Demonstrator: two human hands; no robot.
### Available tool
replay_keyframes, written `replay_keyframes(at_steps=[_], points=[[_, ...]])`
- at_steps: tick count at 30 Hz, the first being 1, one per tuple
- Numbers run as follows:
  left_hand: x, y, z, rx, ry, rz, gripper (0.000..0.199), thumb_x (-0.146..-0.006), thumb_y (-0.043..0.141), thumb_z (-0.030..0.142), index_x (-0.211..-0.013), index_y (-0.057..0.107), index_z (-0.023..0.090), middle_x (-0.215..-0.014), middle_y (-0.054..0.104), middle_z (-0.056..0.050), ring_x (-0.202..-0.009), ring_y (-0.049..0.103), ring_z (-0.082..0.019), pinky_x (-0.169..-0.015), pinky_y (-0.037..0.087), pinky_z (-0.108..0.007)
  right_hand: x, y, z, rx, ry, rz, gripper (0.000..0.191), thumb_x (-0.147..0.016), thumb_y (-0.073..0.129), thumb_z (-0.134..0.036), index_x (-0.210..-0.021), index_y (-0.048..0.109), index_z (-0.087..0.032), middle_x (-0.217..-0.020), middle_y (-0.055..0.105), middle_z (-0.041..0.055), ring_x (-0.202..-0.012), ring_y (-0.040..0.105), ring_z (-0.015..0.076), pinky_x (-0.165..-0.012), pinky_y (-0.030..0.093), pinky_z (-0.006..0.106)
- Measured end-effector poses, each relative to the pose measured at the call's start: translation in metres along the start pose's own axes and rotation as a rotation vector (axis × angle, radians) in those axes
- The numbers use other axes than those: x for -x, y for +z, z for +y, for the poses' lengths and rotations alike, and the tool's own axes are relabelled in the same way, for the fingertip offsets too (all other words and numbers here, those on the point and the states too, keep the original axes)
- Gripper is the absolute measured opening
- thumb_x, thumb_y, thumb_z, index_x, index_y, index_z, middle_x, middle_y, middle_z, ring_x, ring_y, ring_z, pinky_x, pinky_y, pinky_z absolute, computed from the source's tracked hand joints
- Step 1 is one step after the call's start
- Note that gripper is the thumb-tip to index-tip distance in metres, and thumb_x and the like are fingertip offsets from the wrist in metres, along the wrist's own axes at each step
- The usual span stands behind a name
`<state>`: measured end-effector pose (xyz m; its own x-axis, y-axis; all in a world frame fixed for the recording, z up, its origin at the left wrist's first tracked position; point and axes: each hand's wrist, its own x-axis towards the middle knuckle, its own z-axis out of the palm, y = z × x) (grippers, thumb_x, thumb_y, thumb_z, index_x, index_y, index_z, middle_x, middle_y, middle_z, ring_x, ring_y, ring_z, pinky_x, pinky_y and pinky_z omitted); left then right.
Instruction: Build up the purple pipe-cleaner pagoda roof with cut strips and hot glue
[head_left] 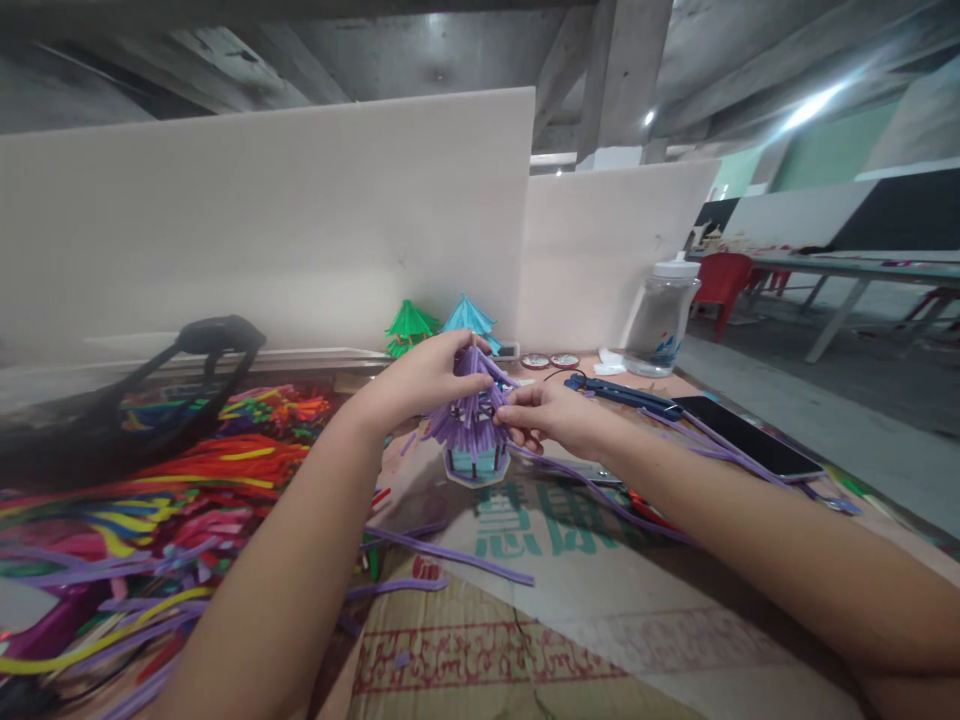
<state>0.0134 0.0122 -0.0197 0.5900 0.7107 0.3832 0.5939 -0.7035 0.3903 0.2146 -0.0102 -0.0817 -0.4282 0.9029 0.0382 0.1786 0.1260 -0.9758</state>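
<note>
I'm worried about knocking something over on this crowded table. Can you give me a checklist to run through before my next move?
1. Purple pagoda-like model upright: ok, it stands on its base.
2. Left hand steadying it: ok, thumb and fingers are around the upper roof.
3. Right hand gripping a strand: cannot tell; its fingertips are at the eave's edge.
4. Red-handled scissors fully in sight: not ok, the right forearm partly hides them.
5. Front of the model free of loose purple pipe cleaners: not ok, some lie there.
6. Water bottle upright: ok, white lid on.
</note>
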Motion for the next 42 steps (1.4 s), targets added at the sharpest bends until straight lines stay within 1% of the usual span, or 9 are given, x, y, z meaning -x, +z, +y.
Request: replay_keyframes(at_steps=[4,9,13,16,19,23,32,39,42], points=[[0.0009,0.0001,0.0002,0.017,-0.002,0.007,0.037,-0.081,0.062,0.037,-0.113,0.060,0.018,-0.110,0.067,-0.006,-0.099,0.063,-0.023,-0.083,0.047,-0.032,0.0006,-0.0014,-0.0021,0.028,-0.007,-0.016,0.030,-0.080,0.071,-0.039,-0.066,0.057,-0.018,-0.052,0.060,-0.0027,-0.040,0.049,0.0074,-0.042,0.036,0.022],[0.0005,0.0009,-0.0021,0.046,-0.003,-0.006,0.037,-0.082,0.062,0.037,-0.114,0.059,0.019,-0.110,0.067,-0.005,-0.099,0.064,-0.022,-0.083,0.048,-0.032,0.0019,-0.0041,-0.0058,0.027,-0.026,-0.028,0.036,-0.083,0.066,-0.050,-0.070,0.057,-0.018,-0.050,0.060,-0.0013,-0.040,0.048,0.0090,-0.041,0.035,0.023],[-0.0002,0.0018,-0.0029,0.044,0.013,-0.007,0.039,-0.082,0.063,0.037,-0.116,0.059,0.019,-0.114,0.068,-0.006,-0.102,0.064,-0.024,-0.085,0.048,-0.033,0.0019,-0.0003,-0.0048,0.042,-0.071,0.020,0.033,-0.084,0.065,-0.041,-0.063,0.055,-0.018,-0.048,0.059,-0.0027,-0.038,0.046,0.0074,-0.041,0.033,0.022],[-0.0001,0.0016,-0.0025,0.059,0.013,-0.016,0.040,-0.083,0.062,0.043,-0.115,0.060,0.019,-0.113,0.068,-0.006,-0.101,0.064,-0.024,-0.084,0.048,-0.034,0.0017,0.0018,-0.0036,0.053,-0.083,0.045,0.031,-0.084,0.063,-0.038,-0.062,0.055,-0.018,-0.048,0.058,-0.0034,-0.037,0.046,0.0069,-0.040,0.034,0.022],[0.0002,0.0007,-0.0029,0.092,-0.001,-0.020,0.042,-0.084,0.061,0.048,-0.114,0.060,0.019,-0.112,0.068,-0.007,-0.101,0.064,-0.024,-0.084,0.048,-0.034,0.0009,0.0008,-0.0024,0.049,-0.053,0.034,0.030,-0.085,0.062,-0.042,-0.067,0.058,-0.018,-0.048,0.059,-0.0030,-0.037,0.047,0.0078,-0.040,0.034,0.022],[0.0001,-0.0008,-0.0028,0.094,-0.026,-0.021,0.042,-0.084,0.062,0.045,-0.116,0.060,0.019,-0.115,0.068,-0.007,-0.100,0.064,-0.023,-0.084,0.048,-0.033,-0.0002,-0.0021,0.0000,0.040,-0.007,-0.008,0.033,-0.082,0.068,-0.048,-0.070,0.061,-0.018,-0.049,0.060,-0.0024,-0.038,0.048,0.0085,-0.041,0.036,0.023],[-0.0002,0.0010,0.0013,0.048,-0.005,-0.011,0.040,-0.084,0.063,0.043,-0.115,0.061,0.017,-0.116,0.067,-0.008,-0.101,0.064,-0.024,-0.086,0.048,-0.033,0.0018,0.0014,0.0014,0.053,0.016,-0.052,0.029,-0.078,0.072,-0.041,-0.065,0.059,-0.018,-0.050,0.058,-0.0041,-0.040,0.049,0.0087,-0.043,0.038,0.024],[-0.0006,0.0002,0.0006,0.038,-0.005,-0.017,0.041,-0.085,0.061,0.044,-0.115,0.061,0.016,-0.116,0.068,-0.009,-0.101,0.064,-0.024,-0.088,0.048,-0.035,0.0013,0.0051,0.0036,0.007,-0.056,-0.041,0.029,-0.080,0.069,-0.038,-0.064,0.054,-0.019,-0.047,0.057,-0.0049,-0.039,0.047,0.0078,-0.044,0.036,0.024],[0.0009,-0.0025,0.0004,0.045,-0.008,-0.035,0.045,-0.084,0.061,0.044,-0.120,0.060,0.017,-0.119,0.067,-0.009,-0.103,0.064,-0.025,-0.090,0.048,-0.035,0.0008,0.0042,0.0036,0.030,-0.047,-0.040,0.029,-0.080,0.069,-0.040,-0.065,0.055,-0.019,-0.049,0.058,-0.0045,-0.040,0.049,0.0081,-0.045,0.037,0.024]])
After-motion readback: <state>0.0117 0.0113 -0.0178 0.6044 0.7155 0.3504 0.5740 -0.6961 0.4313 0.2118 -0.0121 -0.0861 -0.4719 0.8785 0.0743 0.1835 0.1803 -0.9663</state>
